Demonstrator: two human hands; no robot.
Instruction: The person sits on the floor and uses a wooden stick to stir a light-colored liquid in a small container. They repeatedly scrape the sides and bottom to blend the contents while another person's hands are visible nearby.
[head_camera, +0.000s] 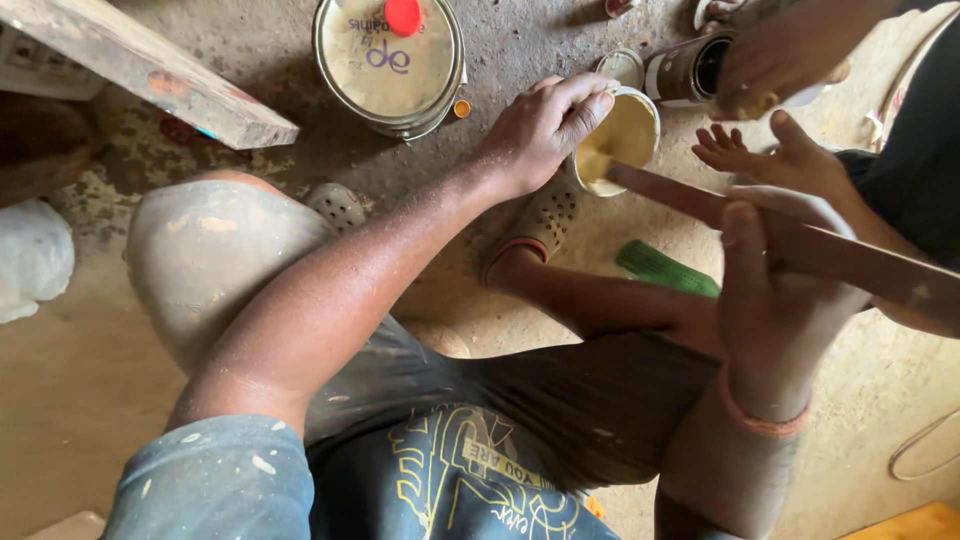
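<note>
A small open tin (622, 135) of cream-yellow paint stands on the dusty floor (300, 150) just ahead of the person's sandalled foot (545, 215). The left hand (545, 125) wraps its fingers over the near rim, clamping it in place. A flat wooden stick (800, 240) dips its tip into the paint, and the right hand (775, 300) is closed around its shaft. The tin looks light and likely to tip or skate on the grit, its rim probably slick with paint, so the firm side wall just under the rim seems the best hold; the stick is stiff and takes a plain fist grip. Beyond, a large lidded can (388, 65) with a red cap sits further out, with a dark open tin (690, 68) to the right, where another person's hands (790, 50) work. A plank (150, 70) crosses the upper left. How full the small tin is cannot be made out, and the stick's far end is cut off.
</note>
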